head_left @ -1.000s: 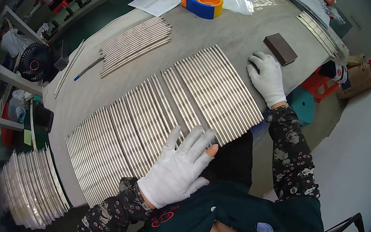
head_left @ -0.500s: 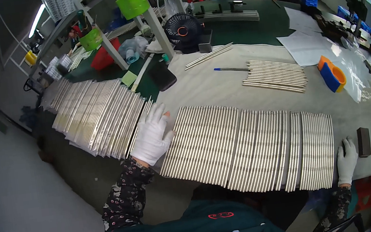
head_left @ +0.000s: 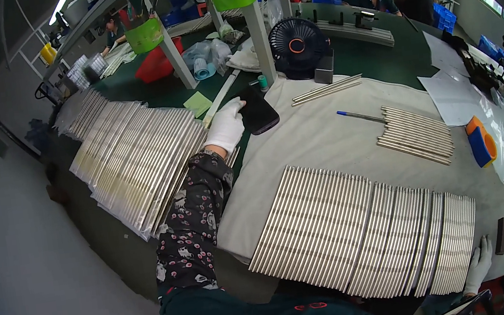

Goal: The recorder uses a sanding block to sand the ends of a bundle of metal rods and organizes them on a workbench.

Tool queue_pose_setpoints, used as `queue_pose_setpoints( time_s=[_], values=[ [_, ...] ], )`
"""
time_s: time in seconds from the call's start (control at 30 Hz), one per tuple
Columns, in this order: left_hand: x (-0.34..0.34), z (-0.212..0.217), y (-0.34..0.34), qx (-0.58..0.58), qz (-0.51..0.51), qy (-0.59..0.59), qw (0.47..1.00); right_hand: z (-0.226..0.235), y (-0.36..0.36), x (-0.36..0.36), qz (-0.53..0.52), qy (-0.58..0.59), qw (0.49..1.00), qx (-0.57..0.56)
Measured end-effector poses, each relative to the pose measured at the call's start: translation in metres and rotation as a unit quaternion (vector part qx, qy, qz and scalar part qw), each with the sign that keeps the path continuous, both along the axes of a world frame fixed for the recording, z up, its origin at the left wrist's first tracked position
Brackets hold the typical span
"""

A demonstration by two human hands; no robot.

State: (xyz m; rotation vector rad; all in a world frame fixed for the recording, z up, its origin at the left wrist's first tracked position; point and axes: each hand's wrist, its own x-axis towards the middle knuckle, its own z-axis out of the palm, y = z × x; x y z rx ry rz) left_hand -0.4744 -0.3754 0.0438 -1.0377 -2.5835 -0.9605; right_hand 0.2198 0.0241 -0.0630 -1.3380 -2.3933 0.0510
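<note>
My left hand [head_left: 226, 126], in a white glove, reaches forward to a black smartphone [head_left: 259, 115] lying at the edge of the pale cloth. Its fingers are bent around the phone's left edge; the fingertips are partly hidden. A wide row of thin silvery metal rods [head_left: 367, 241] lies side by side in front of me, split by narrow gaps. At the right end of that row, my gloved right hand [head_left: 478, 266] rests with fingers stretched out, holding nothing. Close beside it lies a dark brown block [head_left: 503, 235].
Plastic-wrapped bundles of rods [head_left: 142, 153] lie at left. Beyond the row are shorter rods [head_left: 416, 134], a blue pen [head_left: 359, 116], a few loose rods [head_left: 327, 89], an orange-and-blue tape dispenser [head_left: 481, 142] and a fan [head_left: 298, 48]. Shelf posts [head_left: 261, 43] rise behind the phone. Other people sit farther back.
My left hand has left the left end of the rod row and moved forward to the smartphone. The view has shifted; my right hand stays by the row's right end.
</note>
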Motion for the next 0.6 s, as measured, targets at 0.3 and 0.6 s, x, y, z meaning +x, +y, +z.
queue_pose_setpoints(
  time_s=[0.3, 0.6],
  values=[
    [-0.088, -0.011, 0.047, -0.212, 0.143, 0.010, 0.967, 0.009, -0.008, 0.005, -0.048, -0.018, 0.998, -0.041],
    [-0.104, -0.021, 0.064, -0.288, 0.170, -0.020, 0.942, -0.014, 0.009, 0.038, -0.030, -0.012, 0.999, -0.027]
  ],
)
